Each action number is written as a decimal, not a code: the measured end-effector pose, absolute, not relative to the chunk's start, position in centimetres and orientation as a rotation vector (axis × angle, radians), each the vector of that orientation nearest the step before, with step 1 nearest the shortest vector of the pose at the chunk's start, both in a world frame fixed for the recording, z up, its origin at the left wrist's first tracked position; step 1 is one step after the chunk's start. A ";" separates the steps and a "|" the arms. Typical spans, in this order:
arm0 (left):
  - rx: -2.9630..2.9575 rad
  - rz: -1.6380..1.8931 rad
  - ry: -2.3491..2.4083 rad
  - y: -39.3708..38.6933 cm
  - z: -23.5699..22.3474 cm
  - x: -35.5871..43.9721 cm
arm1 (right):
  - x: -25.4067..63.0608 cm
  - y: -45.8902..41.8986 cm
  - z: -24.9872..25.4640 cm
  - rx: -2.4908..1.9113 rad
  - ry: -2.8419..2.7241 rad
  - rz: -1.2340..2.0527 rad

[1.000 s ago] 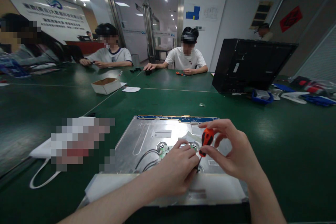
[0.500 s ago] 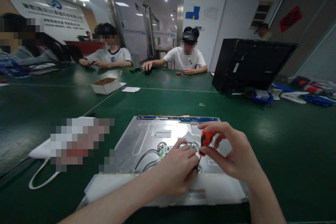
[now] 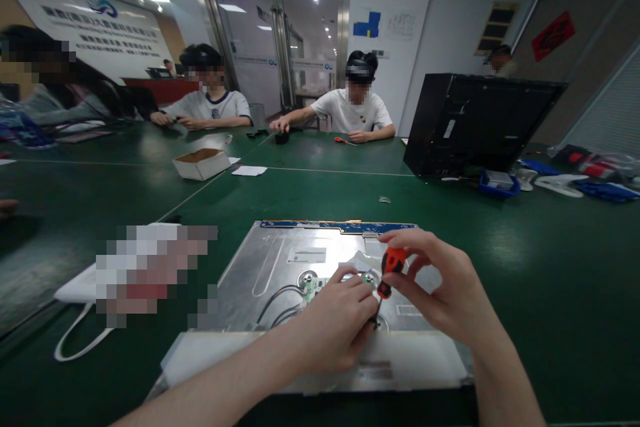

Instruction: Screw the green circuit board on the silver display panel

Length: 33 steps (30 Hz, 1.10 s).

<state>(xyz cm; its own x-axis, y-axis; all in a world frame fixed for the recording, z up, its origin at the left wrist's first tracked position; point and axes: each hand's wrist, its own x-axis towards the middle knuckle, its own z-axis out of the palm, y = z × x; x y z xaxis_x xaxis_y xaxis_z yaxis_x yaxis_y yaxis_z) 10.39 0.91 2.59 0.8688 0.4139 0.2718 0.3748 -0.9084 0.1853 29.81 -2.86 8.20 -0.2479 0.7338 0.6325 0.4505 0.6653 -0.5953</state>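
A metal-backed display panel (image 3: 250, 267) lies flat before me, with a blue circuit strip (image 3: 305, 225) along its far edge. My right hand (image 3: 447, 287) pinches the orange-and-black handle of a screwdriver (image 3: 393, 265), which stands nearly upright over the panel. Its shaft runs down beside the fingers of my left hand (image 3: 337, 320). That hand is closed low over the panel, its fingertips mostly hidden near the screwdriver's tip. It partly covers a small green circuit board (image 3: 311, 288). Dark cables (image 3: 270, 299) run out from the board. A whitish strip (image 3: 425, 360) covers the panel's near edge.
Left of the panel is a white item with a strap (image 3: 83, 287), partly blurred. Further off stand an open small box (image 3: 200, 165) and a large black monitor (image 3: 475, 123). A blue tray (image 3: 500, 185) sits beside the monitor. Several people sit around the green table (image 3: 545, 267).
The screwdriver handle has turned slightly in my right fingers. My left hand stays in place. Part of another person's hand has appeared at the left edge.
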 end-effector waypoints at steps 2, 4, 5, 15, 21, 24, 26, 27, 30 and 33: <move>2.930 0.475 0.618 0.9 2.6 10.4 | 30.0 -2.9 8.4 -0.913 -1.931 0.343; 2.937 0.481 0.628 0.9 2.7 10.4 | 30.1 -3.0 8.4 -0.915 -1.959 0.328; 2.934 0.482 0.634 0.9 2.7 10.4 | 30.1 -3.0 8.4 -0.921 -1.963 0.319; 2.882 0.467 0.609 0.8 2.9 10.4 | 29.6 -2.8 8.1 -0.994 -1.873 0.347; 2.923 0.467 0.616 0.9 2.6 10.4 | 29.8 -2.9 8.3 -0.991 -1.921 0.338; 2.931 0.461 0.626 0.9 2.6 10.4 | 29.9 -3.0 8.4 -0.968 -1.966 0.322; 2.931 0.462 0.623 0.9 2.6 10.4 | 30.0 -3.0 8.5 -0.965 -1.978 0.308; 2.928 0.465 0.620 0.9 2.6 10.4 | 30.0 -3.0 8.5 -0.970 -1.978 0.302; 2.905 0.463 0.610 0.9 2.6 10.4 | 30.0 -2.9 8.3 -0.992 -1.951 0.306; 2.886 0.451 0.605 0.9 2.5 10.4 | 29.8 -2.8 8.0 -1.001 -1.907 0.337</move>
